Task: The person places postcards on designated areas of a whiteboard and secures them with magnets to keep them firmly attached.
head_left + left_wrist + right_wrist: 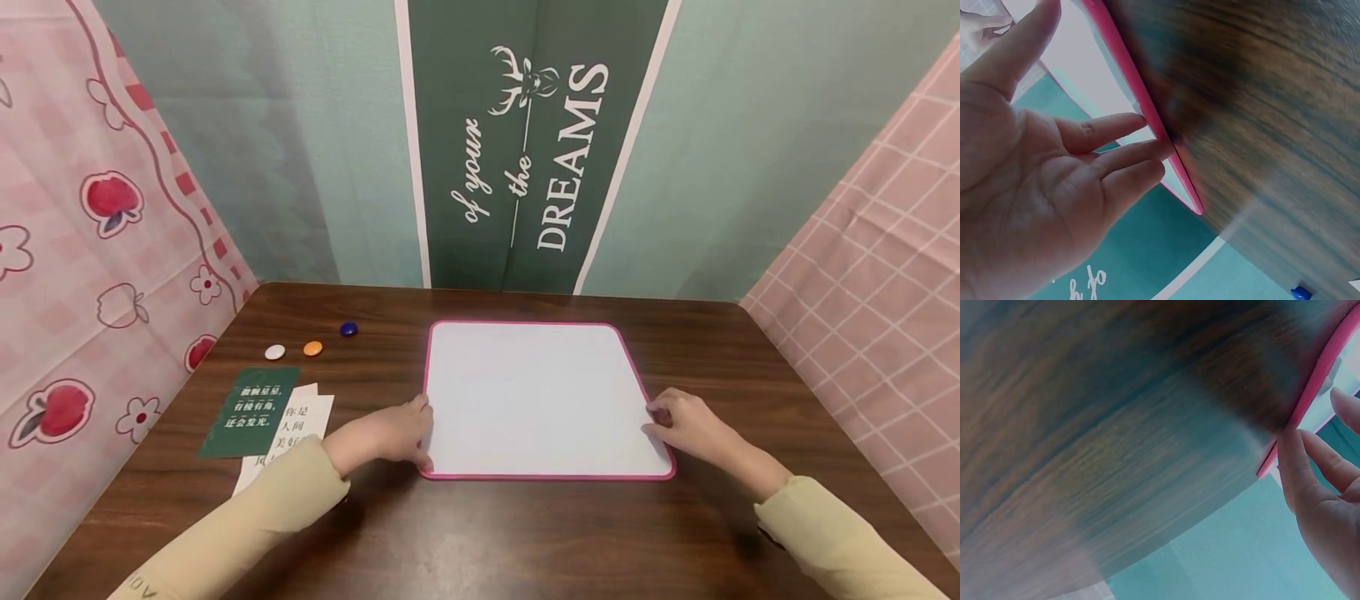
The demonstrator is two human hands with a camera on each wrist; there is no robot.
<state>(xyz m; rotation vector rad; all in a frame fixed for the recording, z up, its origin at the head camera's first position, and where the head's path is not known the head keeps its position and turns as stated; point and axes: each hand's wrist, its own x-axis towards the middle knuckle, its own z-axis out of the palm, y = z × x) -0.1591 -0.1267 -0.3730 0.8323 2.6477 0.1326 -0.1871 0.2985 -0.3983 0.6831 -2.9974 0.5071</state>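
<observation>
A whiteboard [536, 400] with a pink rim lies flat on the brown table. At its left edge my left hand [393, 429] touches the rim with fingertips, the thumb by the near left corner. The left wrist view shows that hand [1054, 169] with its fingers fairly straight against the pink rim [1129, 72] and the thumb spread away. My right hand [690, 423] is at the right edge. In the right wrist view, extended fingers of this hand [1329, 494] meet the rim [1319, 378], while the thumb is over the white surface.
White [275, 352], orange [312, 348] and blue [348, 329] round pieces lie at the back left of the table [480, 542]. Nearer are a green card [251, 417] and white cards [318, 408] with printed characters, partly overlapped. Patterned cloths hang around the table.
</observation>
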